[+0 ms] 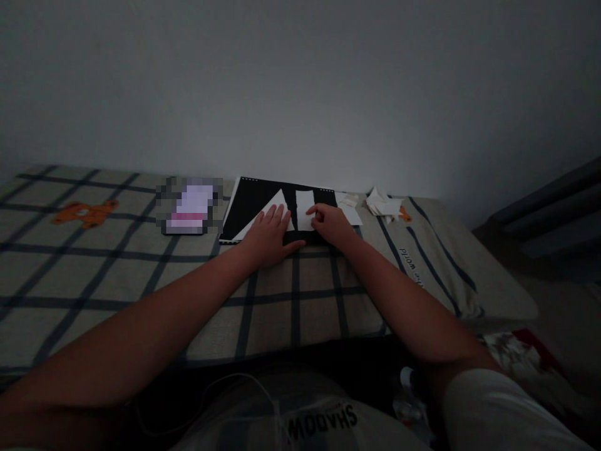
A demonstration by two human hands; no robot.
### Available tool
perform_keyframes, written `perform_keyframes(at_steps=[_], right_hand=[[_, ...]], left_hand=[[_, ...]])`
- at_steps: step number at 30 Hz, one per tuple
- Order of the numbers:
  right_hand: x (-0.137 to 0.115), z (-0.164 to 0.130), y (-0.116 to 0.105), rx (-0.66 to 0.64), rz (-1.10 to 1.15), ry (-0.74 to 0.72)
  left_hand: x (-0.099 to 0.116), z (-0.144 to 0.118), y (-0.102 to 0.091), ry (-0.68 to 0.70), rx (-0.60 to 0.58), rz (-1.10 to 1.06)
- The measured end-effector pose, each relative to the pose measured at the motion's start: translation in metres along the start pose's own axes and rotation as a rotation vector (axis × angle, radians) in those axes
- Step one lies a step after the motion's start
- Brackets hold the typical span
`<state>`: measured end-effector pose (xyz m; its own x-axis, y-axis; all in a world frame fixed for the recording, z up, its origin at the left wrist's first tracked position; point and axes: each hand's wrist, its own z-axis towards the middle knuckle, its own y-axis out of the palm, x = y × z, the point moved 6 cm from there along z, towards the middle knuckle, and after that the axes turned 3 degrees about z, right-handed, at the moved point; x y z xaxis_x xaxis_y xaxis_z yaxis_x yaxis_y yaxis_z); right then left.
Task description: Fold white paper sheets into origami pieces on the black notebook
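A black sheet (256, 199) with punched holes along its edges lies on the cloth by the wall. My left hand (268, 237) rests flat with fingers spread over a white paper triangle (277, 199) on that sheet. To its right is a torn-edged strip of white paper (304, 200). My right hand (331, 224) is curled, with index finger and thumb drawn together at the strip's right edge. Its other fingers are folded under and partly hidden. More white paper (352, 216) lies just beyond the right hand, partly off the black sheet.
Crumpled white paper scraps (382, 203) sit farther right. On the left, a phone-like device (192, 210) with a lit screen is pixelated. Everything lies on a checked cloth (197, 275) against a grey wall (300, 88). A clear bottle (410, 401) stands low near my right side.
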<state>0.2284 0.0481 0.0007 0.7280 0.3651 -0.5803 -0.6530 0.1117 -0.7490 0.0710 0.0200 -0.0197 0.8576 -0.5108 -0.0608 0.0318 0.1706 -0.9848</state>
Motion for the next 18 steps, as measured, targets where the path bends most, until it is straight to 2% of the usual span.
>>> perform_keyframes(at_steps=[7,11,13,15,18], right_hand=[[0.016,0.006,-0.007,0.061,-0.085,0.032],[0.014,0.007,-0.013,0.109,-0.205,0.015],[0.007,0.007,-0.015,0.120,-0.240,-0.045],[-0.003,0.006,-0.012,0.070,-0.243,-0.158],[-0.013,0.003,0.000,-0.082,-0.269,-0.290]], left_hand=[[0.001,0.000,0.000,0.009,0.009,0.015],[0.002,0.000,-0.004,0.053,0.001,0.009],[0.002,0.000,-0.009,0.072,0.004,0.007],[0.003,0.000,-0.014,0.085,0.022,0.007],[0.006,0.000,-0.020,0.093,0.057,-0.004]])
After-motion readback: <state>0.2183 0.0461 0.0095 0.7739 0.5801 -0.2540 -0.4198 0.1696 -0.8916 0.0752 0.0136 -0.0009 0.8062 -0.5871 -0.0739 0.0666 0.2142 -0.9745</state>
